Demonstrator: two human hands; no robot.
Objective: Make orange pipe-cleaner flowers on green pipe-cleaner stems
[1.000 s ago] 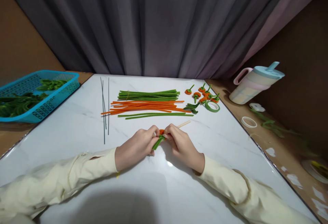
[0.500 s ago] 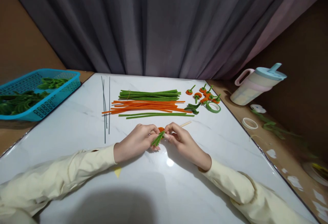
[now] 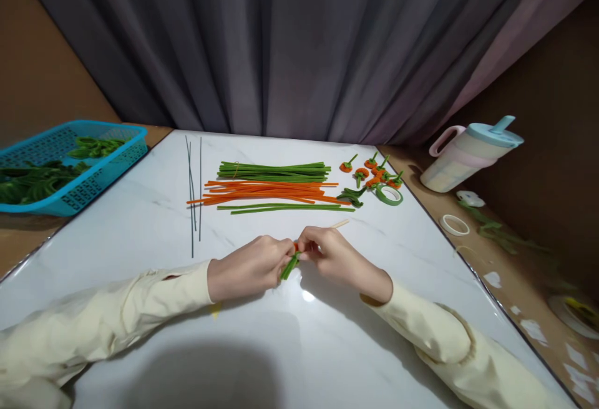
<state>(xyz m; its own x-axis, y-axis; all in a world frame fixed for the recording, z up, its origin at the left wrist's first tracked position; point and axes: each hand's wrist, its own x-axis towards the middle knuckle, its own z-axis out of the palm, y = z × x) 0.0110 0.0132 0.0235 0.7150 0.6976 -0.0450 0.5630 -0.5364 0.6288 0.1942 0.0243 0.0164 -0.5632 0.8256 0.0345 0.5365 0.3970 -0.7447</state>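
My left hand (image 3: 255, 267) is closed on a small orange and green pipe-cleaner piece (image 3: 291, 267), its green ends pointing down toward me. On the other side my right hand (image 3: 333, 256) pinches the same piece near its top. Fingers cover most of the orange part, so its shape is hidden. Just beyond the hands lie loose green pipe cleaners (image 3: 285, 209), orange pipe cleaners (image 3: 266, 191) and a bundle of green ones (image 3: 274, 171). A thin pale stick (image 3: 340, 223) shows behind my right hand.
Several orange and green pipe-cleaner pieces (image 3: 360, 174) lie at the back right beside a roll of green tape (image 3: 389, 194). Thin dark wires (image 3: 200, 191) are at left. A blue basket (image 3: 105, 181) holds green pieces. A tumbler (image 3: 461, 158) and white ring (image 3: 455, 225) stand off right.
Both hands have closed in around the piece, and its orange part is more covered. The green ends have swung slightly lower. Loose materials on the table have stayed put.
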